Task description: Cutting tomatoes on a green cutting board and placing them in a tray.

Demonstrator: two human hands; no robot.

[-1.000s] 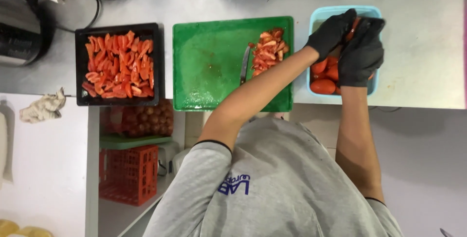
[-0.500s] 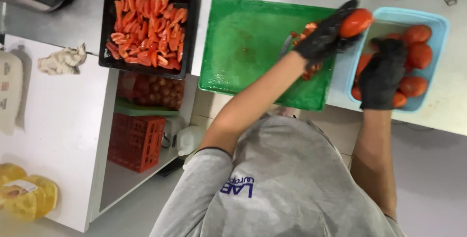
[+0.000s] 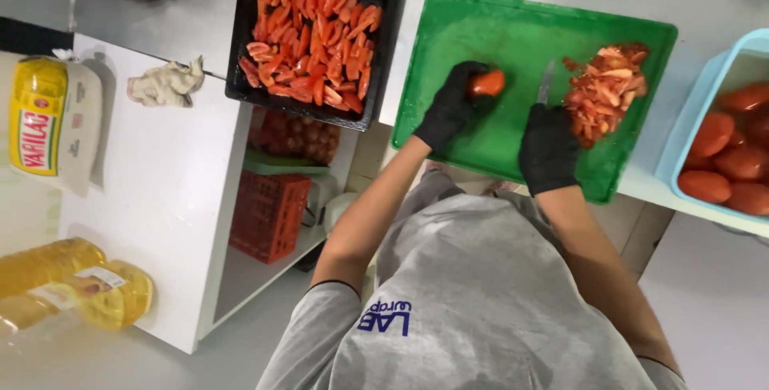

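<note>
The green board [image 3: 513,38] lies in the upper middle of the frame. On it the left hand [image 3: 450,110] closes around a whole tomato [image 3: 487,83]. The right hand [image 3: 549,148] grips a knife [image 3: 545,82]. The tomato looks soft, smooth and slippery, so it is best held snugly by its sides.

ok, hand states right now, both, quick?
Left hand: closed on a whole tomato, pinning it to the green cutting board.
Right hand: closed on a knife, blade on the board.
</note>
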